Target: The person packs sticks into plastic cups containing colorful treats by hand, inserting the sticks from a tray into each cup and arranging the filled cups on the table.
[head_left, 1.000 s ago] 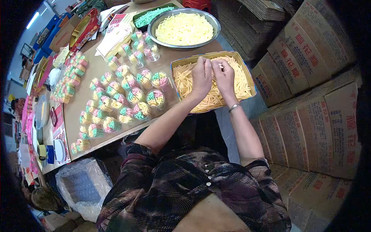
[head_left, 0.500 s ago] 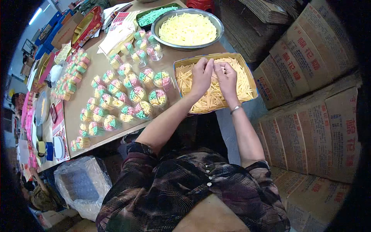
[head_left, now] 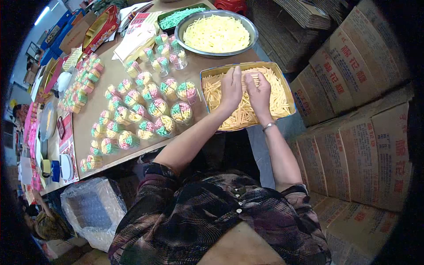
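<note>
Pale orange stick-shaped pieces [head_left: 276,99] fill a shallow cardboard box [head_left: 289,88] at the table's near right corner. Over the box, my left hand [head_left: 231,90] is held upright and flat, fingers straight and together, palm turned toward the other hand. My right hand [head_left: 259,95], with a bracelet on its wrist, has its fingers bent around a small bundle of orange sticks [head_left: 254,77] that shows between the hands. The sticks lie crosswise, their left ends near the left palm. Whether that palm touches them I cannot tell.
Clear cups [head_left: 181,113] packed with pink, green and yellow sticks stand in rows to the left. Behind the box sit a metal bowl [head_left: 255,37] of pale yellow sticks and a tray [head_left: 161,21] of green ones. Stacked cartons [head_left: 353,150] rise at the right.
My fingers, earlier bent in with the tips close together, are now straighter on the left hand. The hands have parted slightly at the top, and the stick bundle shows between them.
</note>
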Motion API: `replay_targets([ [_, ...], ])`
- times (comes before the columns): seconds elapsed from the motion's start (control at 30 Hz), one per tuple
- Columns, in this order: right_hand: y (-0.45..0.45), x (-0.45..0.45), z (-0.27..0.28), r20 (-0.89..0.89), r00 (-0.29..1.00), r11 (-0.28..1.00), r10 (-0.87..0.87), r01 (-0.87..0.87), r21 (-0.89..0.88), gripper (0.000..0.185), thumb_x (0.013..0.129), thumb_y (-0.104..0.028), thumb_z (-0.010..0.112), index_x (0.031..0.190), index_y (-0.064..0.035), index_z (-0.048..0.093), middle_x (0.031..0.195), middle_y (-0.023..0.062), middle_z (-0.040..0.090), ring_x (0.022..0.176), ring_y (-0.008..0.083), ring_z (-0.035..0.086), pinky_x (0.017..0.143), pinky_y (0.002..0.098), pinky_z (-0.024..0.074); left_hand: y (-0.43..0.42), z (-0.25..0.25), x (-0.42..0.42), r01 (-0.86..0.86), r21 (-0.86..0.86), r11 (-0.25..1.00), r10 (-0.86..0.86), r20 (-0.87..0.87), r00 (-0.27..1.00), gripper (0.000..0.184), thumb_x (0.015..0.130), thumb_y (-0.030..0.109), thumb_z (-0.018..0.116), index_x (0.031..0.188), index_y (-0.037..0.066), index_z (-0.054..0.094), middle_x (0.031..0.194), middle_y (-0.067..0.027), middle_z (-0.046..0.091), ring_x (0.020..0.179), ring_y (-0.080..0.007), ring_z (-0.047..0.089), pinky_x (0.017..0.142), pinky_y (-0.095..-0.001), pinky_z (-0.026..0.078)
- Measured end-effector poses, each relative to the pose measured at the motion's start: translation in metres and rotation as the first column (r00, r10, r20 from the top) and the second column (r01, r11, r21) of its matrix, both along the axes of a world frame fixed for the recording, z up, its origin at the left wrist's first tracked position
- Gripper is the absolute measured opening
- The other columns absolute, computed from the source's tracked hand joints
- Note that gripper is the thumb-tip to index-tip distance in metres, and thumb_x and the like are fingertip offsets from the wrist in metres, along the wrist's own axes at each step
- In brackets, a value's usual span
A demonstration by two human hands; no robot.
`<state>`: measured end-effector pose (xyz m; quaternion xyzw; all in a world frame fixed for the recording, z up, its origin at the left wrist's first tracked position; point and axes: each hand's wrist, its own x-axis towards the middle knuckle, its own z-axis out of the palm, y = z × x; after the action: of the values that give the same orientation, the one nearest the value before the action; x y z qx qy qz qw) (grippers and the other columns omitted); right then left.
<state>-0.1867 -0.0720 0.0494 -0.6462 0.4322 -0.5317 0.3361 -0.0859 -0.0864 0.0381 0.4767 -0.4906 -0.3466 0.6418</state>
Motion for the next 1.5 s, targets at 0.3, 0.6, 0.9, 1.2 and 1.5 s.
replay_targets([
  [0.3,0.006,0.021,0.002,0.283,0.948,0.978,-0.149,0.098,0.186,0.016,0.092,-0.021,0.055,0.087,-0.0061,0.059,0.077,0.0014,0.057,0.067,0.0068,0.046,0.057,0.0204,0.0391,0.011,0.001,-0.008,-0.127,-0.022,0.992,0.129,0.087,0.988,0.021,0.089,0.015,0.05,0.073,0.002,0.047,0.061,-0.0087,0.05,0.052,-0.0202,0.045,0.05,-0.0358,0.038],
  [0.6,0.0,-0.018,0.005,-0.187,0.963,0.98,-0.195,0.199,0.002,0.027,0.091,-0.025,0.059,0.071,-0.0077,0.052,0.065,-0.0042,0.048,0.06,0.0053,0.041,0.055,0.0196,0.0358,-0.018,0.019,0.149,-0.296,-0.233,0.926,0.376,0.543,0.751,0.018,0.071,0.015,0.064,0.084,0.004,0.058,0.08,-0.0101,0.055,0.076,-0.0236,0.052,0.068,-0.0369,0.045],
  [0.9,0.001,-0.035,-0.012,0.321,0.938,0.915,-0.129,-0.013,0.403,0.015,0.091,-0.017,0.06,0.081,-0.0067,0.059,0.075,-0.0005,0.057,0.064,0.0049,0.051,0.059,0.0152,0.04,-0.089,-0.063,0.437,-0.656,0.382,0.65,-0.008,0.868,0.497,0.056,0.066,0.041,0.077,0.102,0.002,0.063,0.09,-0.0121,0.065,0.084,-0.0244,0.063,0.075,-0.0371,0.051],
  [1.2,0.004,-0.024,0.007,0.648,0.755,0.881,-0.105,-0.232,0.413,0.014,0.091,-0.016,0.06,0.084,-0.0043,0.059,0.073,0.0006,0.059,0.055,0.0027,0.049,0.049,0.0137,0.0377,-0.036,0.033,0.363,-0.621,0.098,0.778,0.352,0.75,0.56,0.06,0.064,0.033,0.077,0.106,-0.005,0.056,0.086,-0.0166,0.064,0.073,-0.0276,0.061,0.071,-0.0342,0.051],
  [1.5,0.027,0.009,0.045,0.631,0.775,0.921,-0.032,-0.222,0.319,0.013,0.092,-0.013,0.058,0.082,-0.0039,0.058,0.074,0.0014,0.057,0.058,0.0032,0.049,0.052,0.0151,0.0388,0.064,0.062,0.129,0.272,0.062,0.96,-0.274,0.023,0.961,0.065,0.058,-0.001,0.072,0.117,0.01,0.048,0.109,-0.017,0.051,0.094,-0.0282,0.059,0.075,-0.0353,0.057],
])
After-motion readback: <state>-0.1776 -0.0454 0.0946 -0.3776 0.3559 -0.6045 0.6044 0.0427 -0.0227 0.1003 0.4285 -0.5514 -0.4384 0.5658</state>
